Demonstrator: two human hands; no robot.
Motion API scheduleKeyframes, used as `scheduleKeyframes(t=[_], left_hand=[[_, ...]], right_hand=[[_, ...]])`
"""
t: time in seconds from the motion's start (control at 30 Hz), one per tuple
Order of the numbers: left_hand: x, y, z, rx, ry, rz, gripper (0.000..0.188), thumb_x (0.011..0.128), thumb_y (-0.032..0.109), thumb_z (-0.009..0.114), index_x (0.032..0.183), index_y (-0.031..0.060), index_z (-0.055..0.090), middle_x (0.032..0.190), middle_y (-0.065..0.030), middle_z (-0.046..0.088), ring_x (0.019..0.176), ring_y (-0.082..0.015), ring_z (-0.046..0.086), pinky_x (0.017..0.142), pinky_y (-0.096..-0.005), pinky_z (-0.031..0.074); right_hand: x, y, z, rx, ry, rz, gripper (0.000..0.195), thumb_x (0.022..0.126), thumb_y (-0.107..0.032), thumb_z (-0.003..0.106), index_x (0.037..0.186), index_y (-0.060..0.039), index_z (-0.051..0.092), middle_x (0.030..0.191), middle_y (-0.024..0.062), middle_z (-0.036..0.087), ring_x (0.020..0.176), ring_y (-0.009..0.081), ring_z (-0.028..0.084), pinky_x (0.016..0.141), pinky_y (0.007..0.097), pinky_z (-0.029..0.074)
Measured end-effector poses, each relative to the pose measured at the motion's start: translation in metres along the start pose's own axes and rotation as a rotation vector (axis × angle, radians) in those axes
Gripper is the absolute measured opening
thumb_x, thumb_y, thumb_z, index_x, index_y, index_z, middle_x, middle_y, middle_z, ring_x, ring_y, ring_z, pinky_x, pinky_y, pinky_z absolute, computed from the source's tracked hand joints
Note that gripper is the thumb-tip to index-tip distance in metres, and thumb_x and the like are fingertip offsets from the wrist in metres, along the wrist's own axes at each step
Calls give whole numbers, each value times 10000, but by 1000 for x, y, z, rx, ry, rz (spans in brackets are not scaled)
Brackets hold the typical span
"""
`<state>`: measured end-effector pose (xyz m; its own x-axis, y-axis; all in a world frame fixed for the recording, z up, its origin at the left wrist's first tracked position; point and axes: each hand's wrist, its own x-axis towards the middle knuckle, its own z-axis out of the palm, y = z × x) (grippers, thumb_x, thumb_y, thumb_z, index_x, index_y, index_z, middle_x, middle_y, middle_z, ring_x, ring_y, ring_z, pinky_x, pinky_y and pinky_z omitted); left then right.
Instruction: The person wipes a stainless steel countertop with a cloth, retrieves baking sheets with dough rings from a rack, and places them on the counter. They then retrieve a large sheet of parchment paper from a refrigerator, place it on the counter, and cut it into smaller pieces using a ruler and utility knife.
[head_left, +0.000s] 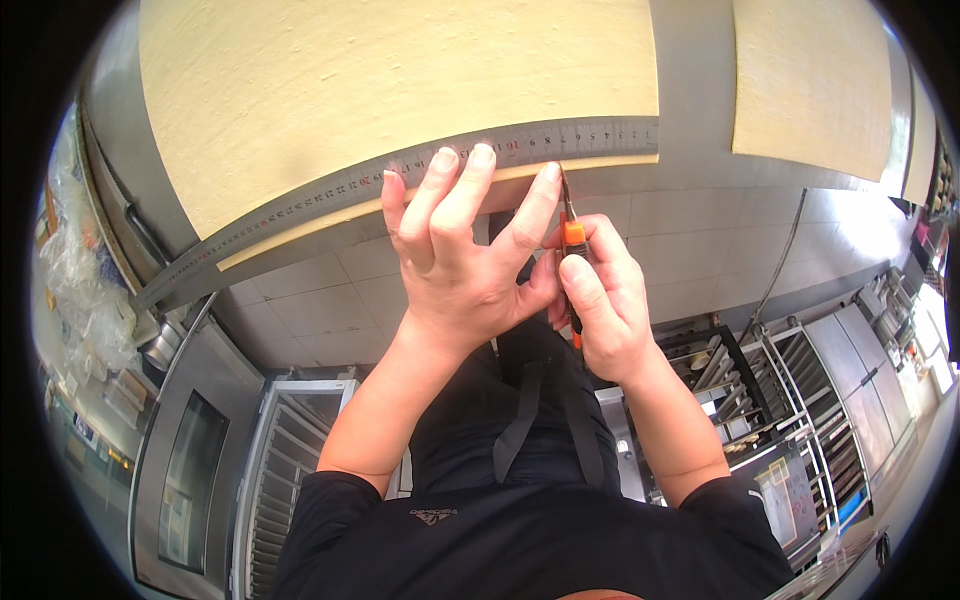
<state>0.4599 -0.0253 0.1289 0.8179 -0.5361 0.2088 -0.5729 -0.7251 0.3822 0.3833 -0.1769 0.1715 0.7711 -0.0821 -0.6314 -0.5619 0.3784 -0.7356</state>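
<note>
A pale yellow sheet of dough (397, 82) lies on a stainless steel worktable (694, 97). Along its near side rests a long steel ruler (611, 135), with a narrow strip of dough showing below it. My left hand (465, 262) is spread, several fingertips pressing on the ruler and the index fingertip at its near edge. In my right hand (611, 307) is an orange and black utility knife (575, 234), blade pointing away from me. The blade tip meets the dough strip beside my left index finger. A second dough sheet (810, 90) lies farther right.
Left of the dough lies a long tool with a black handle (146, 234). Clear plastic bags (86, 285) are heaped beyond it. Below stand a steel door with a window (191, 480) and a white metal rack (292, 465). Metal shelving (795, 367) stands at right.
</note>
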Motion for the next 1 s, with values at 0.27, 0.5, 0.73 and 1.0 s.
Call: scheduleKeyframes(t=[0.27, 0.5, 0.73, 1.0], left_hand=[[1, 1, 0, 13, 3, 3, 437, 920, 469, 685, 1326, 345, 790, 1476, -119, 549, 1443, -335, 445, 1336, -598, 171], [2, 2, -2, 18, -10, -1, 442, 931, 488, 678, 1331, 336, 790, 1465, -117, 553, 1441, -332, 443, 1331, -595, 179], [2, -1, -4, -11, -20, 6, 506, 920, 498, 670, 1376, 301, 762, 1472, -116, 560, 1455, -319, 442, 1339, -583, 175], [2, -6, -15, -170, -36, -18, 641, 879, 368, 641, 1455, 85, 638, 1514, -117, 603, 1475, -322, 497, 1339, -591, 204]], right_hand=[[1, 3, 2, -15, 11, -11, 309, 1136, -287, 542, 1264, -6, 545, 923, 36, 635, 689, 62, 547, 618, 220, 471], [0, -3, 10, -89, 59, -2, 306, 1144, -298, 533, 1232, -6, 563, 886, 25, 628, 603, 49, 504, 531, 214, 433], [-3, -7, 10, -50, 71, 55, 321, 1148, -267, 550, 1295, 18, 559, 806, 17, 660, 597, 66, 554, 551, 252, 451], [-28, -6, 11, -100, 25, 41, 237, 1137, -217, 526, 1247, -12, 570, 674, 12, 609, 565, 75, 547, 544, 251, 449]])
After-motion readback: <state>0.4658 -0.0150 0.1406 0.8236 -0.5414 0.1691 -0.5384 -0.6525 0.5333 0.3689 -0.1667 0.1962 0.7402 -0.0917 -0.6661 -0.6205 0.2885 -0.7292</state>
